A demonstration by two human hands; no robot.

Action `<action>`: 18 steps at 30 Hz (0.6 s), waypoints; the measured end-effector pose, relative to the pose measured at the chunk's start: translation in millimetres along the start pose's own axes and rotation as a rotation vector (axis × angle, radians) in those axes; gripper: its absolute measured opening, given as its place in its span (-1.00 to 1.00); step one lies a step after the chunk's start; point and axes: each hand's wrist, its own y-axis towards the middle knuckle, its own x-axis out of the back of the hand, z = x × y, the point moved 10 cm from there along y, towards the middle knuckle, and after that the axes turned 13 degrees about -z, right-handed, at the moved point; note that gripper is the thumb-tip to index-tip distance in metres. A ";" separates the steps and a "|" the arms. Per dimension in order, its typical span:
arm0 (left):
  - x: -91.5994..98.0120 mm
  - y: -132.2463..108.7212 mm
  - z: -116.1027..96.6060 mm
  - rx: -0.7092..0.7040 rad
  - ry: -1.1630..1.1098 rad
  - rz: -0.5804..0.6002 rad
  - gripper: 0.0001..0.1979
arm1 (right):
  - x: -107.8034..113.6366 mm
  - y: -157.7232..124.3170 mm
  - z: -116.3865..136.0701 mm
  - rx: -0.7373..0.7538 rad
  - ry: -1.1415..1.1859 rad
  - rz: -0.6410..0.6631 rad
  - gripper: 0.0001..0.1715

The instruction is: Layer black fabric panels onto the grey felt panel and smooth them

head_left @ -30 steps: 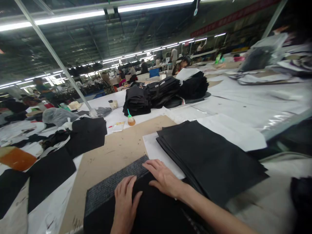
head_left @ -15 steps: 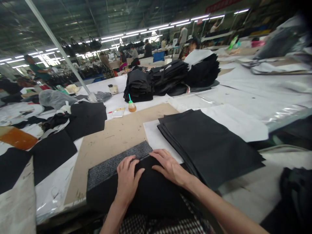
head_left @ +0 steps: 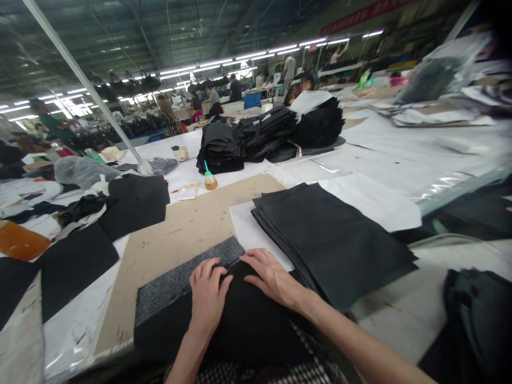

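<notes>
A piece of black fabric (head_left: 256, 325) lies under both hands and hangs over the table's near edge toward my lap. Its far edge overlaps a grey ribbed panel (head_left: 172, 280), whose strip shows beyond it. My left hand (head_left: 208, 290) rests on that edge with bent fingers, thumb apart. To its right, my right hand (head_left: 272, 277) touches the same edge with outstretched fingertips, its thumb spread on the cloth. Between the hands the black edge bulges up slightly. Parts of the fingertips are hidden.
Right of my hands lies a stack of black sheets (head_left: 328, 234) on white paper. Brown board (head_left: 200, 218) covers the table ahead, with a small glue bottle (head_left: 210, 181) at its far edge. Folded black bundles (head_left: 268, 133) stand behind. Black pieces (head_left: 80, 258) lie left.
The view has shifted slightly, so the scene sits further left. My hands keep their places on the fabric edge, and the cloth between them bulges a little more.
</notes>
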 end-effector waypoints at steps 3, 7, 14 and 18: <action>3.0 -4.3 -7.4 -0.101 -0.035 -0.023 -0.90 | 6.6 5.3 7.9 0.052 -0.051 0.007 -0.42; 0.5 -15.2 -20.3 -0.315 -0.118 -0.032 -0.87 | 4.5 15.8 34.6 0.294 -0.054 0.113 -0.26; 6.2 -16.5 19.5 -0.253 -0.009 -0.030 -0.63 | -28.9 31.9 10.9 0.216 0.019 0.400 -0.67; 43.7 -30.0 72.5 -0.253 0.030 -0.048 -0.53 | -34.1 33.2 -4.4 0.117 0.106 0.438 -0.76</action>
